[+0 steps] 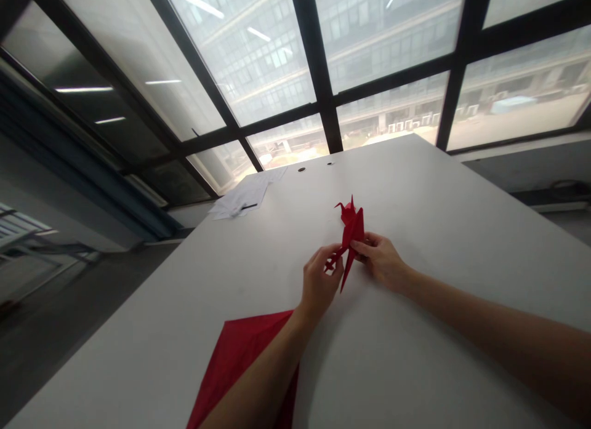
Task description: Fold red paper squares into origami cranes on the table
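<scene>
A red origami figure with long pointed ends is held over the white table, near the middle of the view. My left hand has its fingers closed around a thin folded end at the figure's lower left. On the other side, my right hand pinches the body between thumb and fingers. One narrow point hangs down between the two hands. Small red points stick up at the far side; whether they belong to this figure or to a second one behind it, I cannot tell.
A red sheet of paper lies partly beneath my left forearm. Toward the far left of the white table are loose white papers with a dark pen on them. Large dark-framed windows rise beyond the table's far edge.
</scene>
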`<state>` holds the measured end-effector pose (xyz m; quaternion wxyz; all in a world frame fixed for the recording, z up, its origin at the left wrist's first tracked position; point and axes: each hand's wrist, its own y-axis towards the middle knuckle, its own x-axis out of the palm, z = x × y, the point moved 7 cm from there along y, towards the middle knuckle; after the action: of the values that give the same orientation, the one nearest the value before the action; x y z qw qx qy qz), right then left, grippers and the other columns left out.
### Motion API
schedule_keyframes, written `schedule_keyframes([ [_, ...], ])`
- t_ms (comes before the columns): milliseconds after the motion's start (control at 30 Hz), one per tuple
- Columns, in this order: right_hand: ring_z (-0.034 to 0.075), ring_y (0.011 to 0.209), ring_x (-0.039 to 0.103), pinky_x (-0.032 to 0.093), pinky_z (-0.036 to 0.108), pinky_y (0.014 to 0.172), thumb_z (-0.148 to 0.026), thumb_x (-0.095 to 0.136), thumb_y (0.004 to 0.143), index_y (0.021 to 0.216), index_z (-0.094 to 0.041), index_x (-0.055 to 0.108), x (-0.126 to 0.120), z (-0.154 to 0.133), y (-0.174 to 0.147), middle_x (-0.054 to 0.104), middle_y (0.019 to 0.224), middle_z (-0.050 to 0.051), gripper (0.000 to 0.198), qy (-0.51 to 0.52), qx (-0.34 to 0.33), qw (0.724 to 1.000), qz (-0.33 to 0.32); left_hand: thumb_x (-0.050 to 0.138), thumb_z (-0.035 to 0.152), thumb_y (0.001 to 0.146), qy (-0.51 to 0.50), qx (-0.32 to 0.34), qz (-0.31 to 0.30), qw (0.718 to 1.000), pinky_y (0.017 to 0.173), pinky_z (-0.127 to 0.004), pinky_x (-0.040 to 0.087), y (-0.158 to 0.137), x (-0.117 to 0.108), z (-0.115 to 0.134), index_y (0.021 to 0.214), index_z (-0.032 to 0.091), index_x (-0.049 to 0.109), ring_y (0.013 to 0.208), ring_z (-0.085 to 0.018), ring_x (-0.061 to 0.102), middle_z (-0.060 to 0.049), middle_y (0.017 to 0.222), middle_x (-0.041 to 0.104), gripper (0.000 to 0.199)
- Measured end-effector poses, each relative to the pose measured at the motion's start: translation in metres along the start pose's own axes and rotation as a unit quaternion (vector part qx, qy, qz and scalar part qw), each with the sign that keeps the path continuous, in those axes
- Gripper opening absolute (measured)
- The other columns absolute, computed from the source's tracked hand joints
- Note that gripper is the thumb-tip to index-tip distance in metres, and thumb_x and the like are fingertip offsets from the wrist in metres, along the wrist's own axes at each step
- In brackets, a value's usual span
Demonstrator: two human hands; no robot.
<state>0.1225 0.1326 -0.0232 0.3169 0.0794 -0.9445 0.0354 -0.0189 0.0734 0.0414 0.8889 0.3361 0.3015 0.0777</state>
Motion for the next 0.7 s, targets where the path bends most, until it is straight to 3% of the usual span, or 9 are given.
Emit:
schedule_keyframes([
  [133, 0.013, 0.076, 0.061, 0.049, 0.026, 0.07, -0.033, 0.091, 0.061, 0.088, -0.02, 0.075, 0.001, 0.0, -0.001, 0.072, 0.086, 0.002, 0.034, 0.002, 0.024, 1.0, -0.012, 0.068, 0.012, 0.084, 0.004, 0.003, 0.061, 0.998, 0.074, -0.027, 0.058, -0.002, -0.011, 0.0, 0.112, 0.023, 0.066, 0.083, -0.016, 0.072, -0.002, 0.094, 0.076, 0.03],
  [333, 0.012, 0.075, 0.063, 0.053, 0.024, 0.072, -0.028, 0.09, 0.065, 0.091, -0.021, 0.075, 0.008, 0.006, -0.007, 0.073, 0.088, 0.001, 0.031, 0.057, 0.103, 0.992, -0.054, 0.078, 0.019, 0.08, -0.126, -0.024, 0.09, 0.988, 0.093, -0.039, 0.055, -0.001, -0.017, -0.006, 0.119, 0.022, 0.059, 0.085, -0.017, 0.073, -0.002, 0.09, 0.076, 0.043],
  [433, 0.013, 0.079, 0.065, 0.055, 0.024, 0.074, -0.025, 0.089, 0.068, 0.095, -0.02, 0.075, 0.017, 0.008, -0.013, 0.074, 0.092, 0.003, 0.031, 0.08, 0.133, 0.982, -0.104, 0.079, 0.021, 0.08, -0.129, -0.018, 0.069, 0.989, 0.09, -0.039, 0.055, 0.001, -0.017, -0.005, 0.113, 0.022, 0.066, 0.09, -0.019, 0.071, -0.004, 0.094, 0.075, 0.036],
  [567, 0.011, 0.073, 0.064, 0.055, 0.022, 0.071, -0.024, 0.087, 0.071, 0.094, -0.02, 0.075, 0.02, 0.007, -0.017, 0.073, 0.085, 0.001, 0.027, 0.09, 0.149, 0.979, -0.107, 0.078, 0.018, 0.081, -0.11, 0.062, 0.004, 0.992, 0.089, -0.039, 0.054, 0.003, -0.012, 0.008, 0.101, 0.023, 0.074, 0.099, -0.022, 0.066, -0.007, 0.104, 0.073, 0.021],
  [700, 0.011, 0.072, 0.064, 0.056, 0.021, 0.07, -0.021, 0.088, 0.069, 0.092, -0.019, 0.074, 0.019, 0.011, -0.016, 0.072, 0.082, 0.001, 0.026, 0.095, 0.16, 0.978, -0.098, 0.073, 0.016, 0.086, -0.082, 0.083, 0.023, 0.993, 0.086, -0.038, 0.052, 0.004, -0.014, 0.01, 0.095, 0.024, 0.076, 0.094, -0.02, 0.064, -0.006, 0.096, 0.075, 0.013],
])
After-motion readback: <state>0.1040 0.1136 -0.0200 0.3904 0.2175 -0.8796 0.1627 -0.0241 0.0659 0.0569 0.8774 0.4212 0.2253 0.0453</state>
